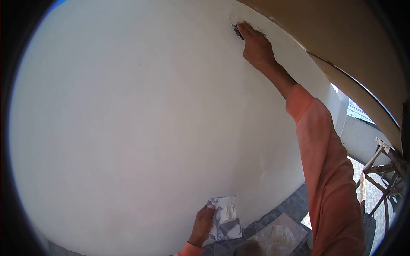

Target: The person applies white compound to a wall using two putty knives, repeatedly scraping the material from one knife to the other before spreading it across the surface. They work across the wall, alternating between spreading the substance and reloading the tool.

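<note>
A broad off-white wall [128, 119] fills most of the head view. High up, near the wall's top edge, my right hand [258, 49] is closed around a putty knife [238, 32] that lies against the surface. Whitish putty shows around the tool, and my fingers hide part of it. Low in the view, my left hand [200, 224] grips a flat putty-smeared plate [224, 217] by its left edge, thumb on top. White paste clings to the plate's upper face, with grey patches between. The plate appears in front of the wall's foot.
A brown overhang [350, 38] slopes across the upper right. Below it, at right, stands a wooden trestle [380, 179] before a low wall [361, 134]. On the dark stone-patterned floor [294, 202] lies a stained board [279, 234].
</note>
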